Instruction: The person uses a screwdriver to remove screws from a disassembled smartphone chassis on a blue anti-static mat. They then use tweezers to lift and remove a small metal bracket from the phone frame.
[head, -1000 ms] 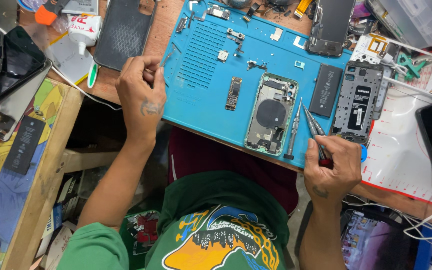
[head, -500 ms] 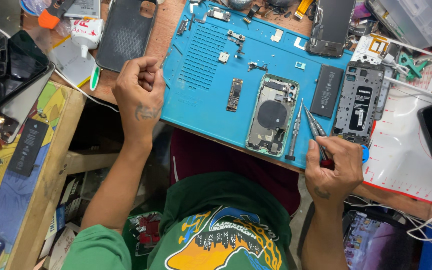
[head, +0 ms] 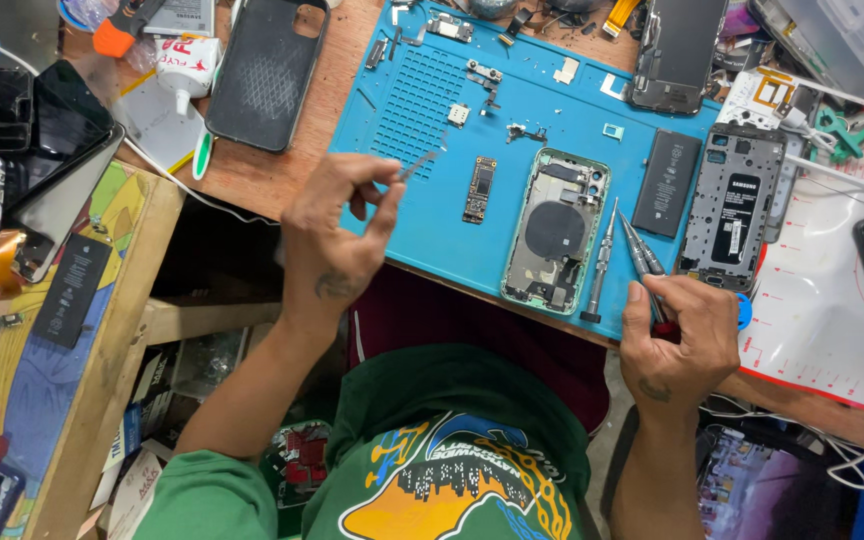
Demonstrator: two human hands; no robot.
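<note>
Metal strip (head: 418, 165) pinched in left hand (head: 337, 235); right hand (head: 677, 335) grasping two tweezers (head: 642, 255).

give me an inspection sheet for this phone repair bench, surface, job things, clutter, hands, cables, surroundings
Surface: blue work mat on a wooden bench.
Job's things: opened phone shell, small circuit board, black battery and a loose screwdriver lie on the mat.
Clutter: black phone case, glue tube, second opened phone, small loose parts.
Hands: left hand pinches a thin metal strip above the mat; right hand holds tweezers.
Cables: white cable along the bench edge.
Surroundings: stacked phones on a side shelf, left.
</note>
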